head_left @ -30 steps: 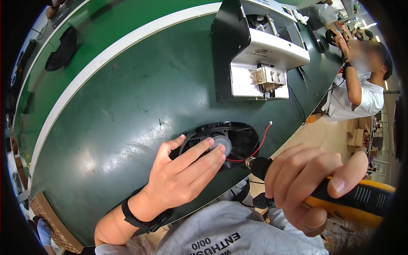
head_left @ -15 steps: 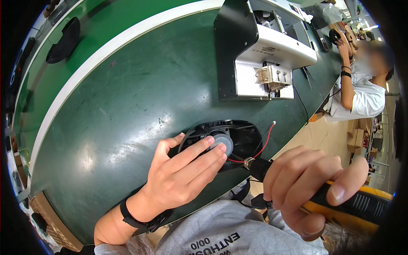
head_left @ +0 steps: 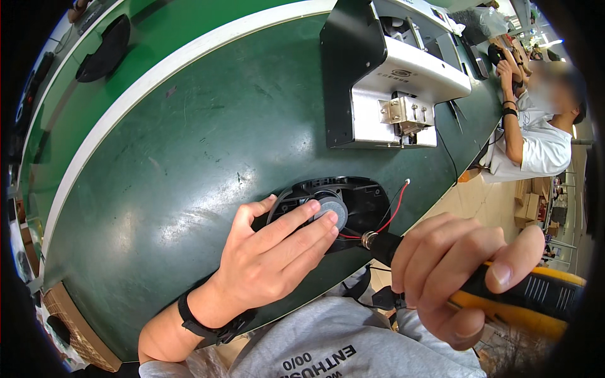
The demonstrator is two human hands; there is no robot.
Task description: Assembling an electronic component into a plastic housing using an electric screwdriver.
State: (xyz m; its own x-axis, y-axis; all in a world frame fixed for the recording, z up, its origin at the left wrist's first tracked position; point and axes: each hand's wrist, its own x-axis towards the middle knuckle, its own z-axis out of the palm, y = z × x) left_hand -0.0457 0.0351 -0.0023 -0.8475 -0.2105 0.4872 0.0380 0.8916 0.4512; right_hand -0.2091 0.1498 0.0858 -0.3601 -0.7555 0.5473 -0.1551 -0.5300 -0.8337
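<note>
A black oval plastic speaker housing [head_left: 367,208] lies on the bench near its front edge. In it sits a round speaker [head_left: 334,212] with a grey magnet back. My left hand [head_left: 271,258] holds the housing down, thumb at its left rim and long fingers across the magnet. My right hand [head_left: 454,271] is wrapped round a black and yellow electric screwdriver [head_left: 535,296]. Its metal collar points left, at the housing's near right edge; the bit's tip is too small to make out. Red and black wires [head_left: 396,211] with a small white plug curve out on the right.
A black and silver bench machine [head_left: 403,75] stands beyond the housing. A white strip [head_left: 145,94] runs along the far side of the green bench [head_left: 208,126]; past it lies a black curved part [head_left: 107,50]. Another person [head_left: 535,132] sits at the right.
Both hands, the housing and the screwdriver keep almost the same places. The view has shifted slightly. The other person's hands have moved a little.
</note>
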